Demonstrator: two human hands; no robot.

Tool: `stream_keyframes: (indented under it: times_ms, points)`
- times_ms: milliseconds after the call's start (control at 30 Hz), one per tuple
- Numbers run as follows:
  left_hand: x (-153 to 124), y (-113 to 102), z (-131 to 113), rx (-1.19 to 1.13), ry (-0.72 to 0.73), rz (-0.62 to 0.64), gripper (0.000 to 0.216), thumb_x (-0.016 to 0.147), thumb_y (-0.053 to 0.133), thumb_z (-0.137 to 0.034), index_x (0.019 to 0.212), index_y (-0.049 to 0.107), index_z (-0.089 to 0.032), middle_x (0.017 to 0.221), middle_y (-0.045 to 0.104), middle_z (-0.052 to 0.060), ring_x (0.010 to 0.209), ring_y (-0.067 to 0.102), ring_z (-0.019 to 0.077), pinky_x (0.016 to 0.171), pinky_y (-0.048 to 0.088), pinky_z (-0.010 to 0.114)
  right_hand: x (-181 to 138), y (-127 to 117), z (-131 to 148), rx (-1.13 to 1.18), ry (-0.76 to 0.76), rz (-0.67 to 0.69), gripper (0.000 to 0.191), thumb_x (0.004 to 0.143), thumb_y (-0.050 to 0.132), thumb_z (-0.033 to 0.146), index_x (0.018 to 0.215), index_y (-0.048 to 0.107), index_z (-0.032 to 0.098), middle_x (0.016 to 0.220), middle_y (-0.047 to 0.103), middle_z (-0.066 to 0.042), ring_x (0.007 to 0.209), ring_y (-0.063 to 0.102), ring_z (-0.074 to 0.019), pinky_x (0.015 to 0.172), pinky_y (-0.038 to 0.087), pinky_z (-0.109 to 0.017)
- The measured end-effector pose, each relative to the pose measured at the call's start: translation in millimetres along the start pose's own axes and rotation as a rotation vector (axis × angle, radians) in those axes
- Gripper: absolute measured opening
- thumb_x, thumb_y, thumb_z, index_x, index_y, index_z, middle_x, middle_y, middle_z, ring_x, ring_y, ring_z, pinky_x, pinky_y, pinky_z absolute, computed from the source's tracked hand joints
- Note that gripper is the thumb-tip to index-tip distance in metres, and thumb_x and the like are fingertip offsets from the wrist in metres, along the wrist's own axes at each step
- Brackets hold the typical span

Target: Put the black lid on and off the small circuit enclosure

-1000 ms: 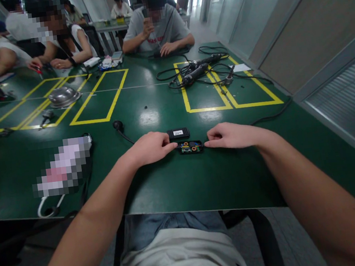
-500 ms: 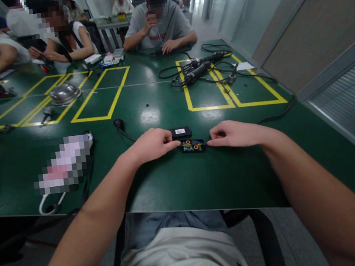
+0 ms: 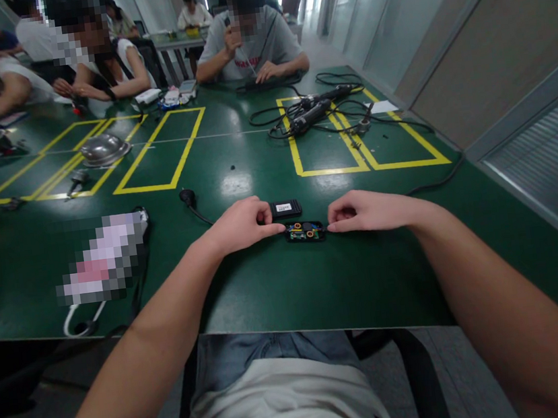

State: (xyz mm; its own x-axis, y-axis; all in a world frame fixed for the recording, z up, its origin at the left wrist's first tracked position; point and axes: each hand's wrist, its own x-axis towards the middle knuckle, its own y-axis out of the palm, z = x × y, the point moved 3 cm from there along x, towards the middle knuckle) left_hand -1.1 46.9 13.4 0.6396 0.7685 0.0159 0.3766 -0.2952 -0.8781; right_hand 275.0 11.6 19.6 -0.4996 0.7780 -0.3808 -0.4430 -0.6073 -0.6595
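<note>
Two hands pinch open black case (image 3: 304, 231) — circuitry exposed.

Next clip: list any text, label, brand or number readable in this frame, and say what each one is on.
No text can be read in this frame.
White label on the black cover behind the open black case: dark print, too small to read.
Red lettering on the grey T-shirt of the person across the table: blurred and partly hidden by an arm, unreadable.
Yellow lines on the green table: plain rectangles, no words.
</note>
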Motion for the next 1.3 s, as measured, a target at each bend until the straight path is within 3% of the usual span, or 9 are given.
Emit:
stream_keyframes:
  times_ms: [133,200,267,433,600,800,1300]
  points:
    - [1.8,4.3,-0.7,-0.033,0.088,-0.147,0.028,0.095,0.084,-0.038,0.116,0.079,-0.021,0.122,0.073,0.010,0.113,0.071,0.0287,0.102,0.057,0.044,1.5,1.5,2.2,0.030,-0.030,-0.027,0.049,0.084,0.074,0.069,0.090,0.078,0.020,0.072,0.060,0.001,0.067,0.049,-0.0168,0.066,0.038,-0.034]
    - [4.3,10.1,-1.1,-0.034,0.161,-0.171,0.028,0.103,0.073,-0.033,0.129,0.080,-0.024,0.137,0.073,0.012,0.131,0.068,0.0304,0.117,0.053,0.050,1.9,2.4,3.2,0.041,-0.038,-0.041,0.049,0.085,0.074,0.067,0.094,0.080,0.019,0.074,0.062,0.000,0.069,0.050,-0.0174,0.068,0.039,-0.034]
    - [7.7,15.9,0.4,-0.013,0.180,-0.158,0.030,0.107,0.066,-0.028,0.134,0.079,-0.026,0.140,0.077,0.011,0.133,0.069,0.0304,0.122,0.050,0.053,2.1,3.1,3.9,0.047,-0.045,-0.047,0.048,0.086,0.074,0.065,0.097,0.080,0.019,0.076,0.063,-0.001,0.070,0.051,-0.0179,0.069,0.040,-0.035]
    - [7.7,15.4,1.2,0.024,0.157,-0.177,0.035,0.105,0.069,-0.023,0.138,0.078,-0.023,0.134,0.082,0.011,0.127,0.073,0.0306,0.118,0.053,0.053,3.2,3.5,3.5,0.057,-0.051,-0.052,0.046,0.085,0.075,0.063,0.097,0.080,0.019,0.076,0.063,-0.001,0.071,0.051,-0.0182,0.069,0.040,-0.035]
    - [-6.7,4.5,-17.2,-0.066,0.291,-0.234,0.038,0.109,0.066,-0.030,0.145,0.076,-0.025,0.141,0.078,0.011,0.130,0.070,0.0303,0.117,0.053,0.051,4.0,3.4,3.8,0.055,-0.040,-0.064,0.042,0.084,0.074,0.060,0.095,0.078,0.019,0.077,0.064,-0.001,0.071,0.052,-0.0180,0.069,0.041,-0.035]
    - [-8.1,13.2,-28.5,-0.103,0.317,0.011,0.035,0.107,0.071,-0.029,0.140,0.081,-0.027,0.133,0.080,0.011,0.123,0.071,0.0284,0.116,0.051,0.048,4.0,2.7,4.3,0.055,-0.043,-0.054,0.038,0.084,0.074,0.058,0.091,0.075,0.021,0.074,0.063,0.000,0.069,0.051,-0.0181,0.067,0.039,-0.034]
    - [-8.1,17.3,-34.2,-0.055,0.325,0.029,0.035,0.110,0.068,-0.027,0.144,0.079,-0.024,0.132,0.079,0.011,0.121,0.070,0.0274,0.116,0.049,0.047,3.0,2.6,6.2,0.036,-0.047,-0.048,0.037,0.085,0.071,0.057,0.093,0.076,0.020,0.075,0.063,0.000,0.070,0.051,-0.0177,0.067,0.039,-0.033]
